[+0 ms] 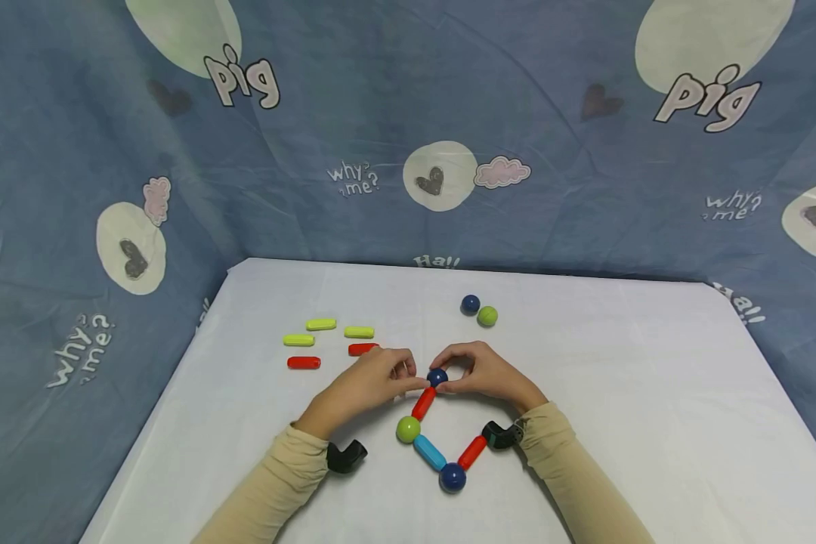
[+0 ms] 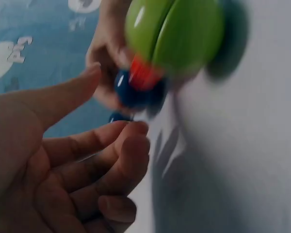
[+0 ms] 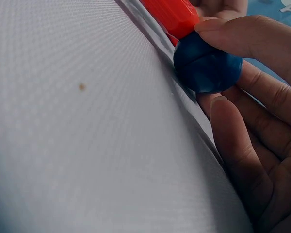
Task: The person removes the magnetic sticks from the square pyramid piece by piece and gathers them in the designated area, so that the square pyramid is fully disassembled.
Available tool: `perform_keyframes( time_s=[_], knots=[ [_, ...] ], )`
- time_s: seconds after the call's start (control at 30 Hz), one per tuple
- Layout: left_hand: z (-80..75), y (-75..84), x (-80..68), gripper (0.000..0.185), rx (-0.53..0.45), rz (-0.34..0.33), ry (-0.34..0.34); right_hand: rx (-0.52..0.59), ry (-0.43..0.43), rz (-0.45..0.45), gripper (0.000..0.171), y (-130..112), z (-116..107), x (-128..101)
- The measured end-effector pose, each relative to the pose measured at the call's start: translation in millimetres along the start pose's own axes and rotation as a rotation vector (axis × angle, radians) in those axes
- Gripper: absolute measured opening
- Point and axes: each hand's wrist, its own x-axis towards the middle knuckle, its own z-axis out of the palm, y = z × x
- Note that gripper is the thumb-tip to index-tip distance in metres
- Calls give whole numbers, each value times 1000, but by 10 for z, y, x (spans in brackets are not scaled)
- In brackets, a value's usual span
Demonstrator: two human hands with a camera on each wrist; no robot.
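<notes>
Where the near blue ball (image 1: 452, 477) anchors the chain on the table (image 1: 619, 423), a red rod (image 1: 423, 403) slants up and away to the dark blue ball (image 1: 437, 376). Right hand (image 1: 486, 373) pinches that ball; left hand (image 1: 370, 381), fingers loosely curled, meets it from the other side.

The blue cloth (image 1: 394, 113) behind the surface carries printed words. "pig" (image 1: 242, 78) stands in outlined letters by a pale circle at upper left, and again "pig" (image 1: 709, 94) at upper right. "why me?" (image 1: 353, 180) sits near the middle, also at the right (image 1: 733, 205) and lower left (image 1: 81, 350). "Ha!!" (image 1: 436, 261) shows at the surface's far edge.
</notes>
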Motion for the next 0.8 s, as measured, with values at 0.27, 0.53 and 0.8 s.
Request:
perform_keyframes(
  time_s=[0.27,0.53,0.8],
  knots=[
    [160,24,19,26,-97,-8,-176,10,-4,-7,32,12,0,-1],
    [144,29,15,24,-133,-21,-202,-3,6,-3,32,-18,-4,-3],
    [146,17,25,25,-145,-23,-217,3,24,-5,31,-25,1,-9]
  ],
)
